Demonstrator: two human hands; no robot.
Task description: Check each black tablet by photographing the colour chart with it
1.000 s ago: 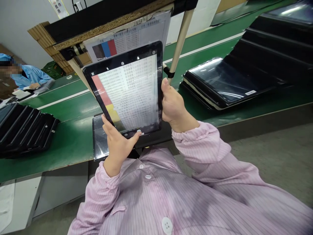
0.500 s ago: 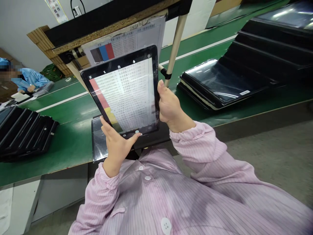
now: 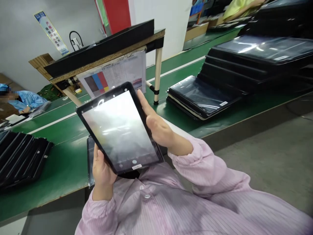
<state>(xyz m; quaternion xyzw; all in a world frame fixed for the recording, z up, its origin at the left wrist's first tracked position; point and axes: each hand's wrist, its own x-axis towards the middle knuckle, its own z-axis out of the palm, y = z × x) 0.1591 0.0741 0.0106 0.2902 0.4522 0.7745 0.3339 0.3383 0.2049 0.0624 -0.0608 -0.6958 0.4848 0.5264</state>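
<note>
A black-framed tablet (image 3: pixel 122 130) is held up in front of my chest, tilted, with its screen lit in a blurred whitish-grey picture. My left hand (image 3: pixel 104 168) grips its lower left edge, with the thumb at the side and the other fingers partly hidden behind. Along the right edge lies my right hand (image 3: pixel 160 127), one finger stretched up the side and the rest partly out of sight. A small white label (image 3: pixel 137 166) sits on the bottom border. Behind the tablet, another dark flat panel (image 3: pixel 90 156) rests on the green bench, mostly covered.
Stacked tablets lie on the green bench (image 3: pixel 66 153): a leaning row (image 3: pixel 22 160) at left and a stepped pile (image 3: pixel 205 94) at right. A wooden-topped stand (image 3: pixel 107 58) carries a printed colour sheet (image 3: pixel 114 75). A person in blue (image 3: pixel 29 99) sits at far left; a yellow sleeve (image 3: pixel 237 9) shows at upper right.
The tablet has come lower and tilted back; its screen has gone from the printed sheet to a pale blur. My left thumb has left the bottom border. The view has shifted.
</note>
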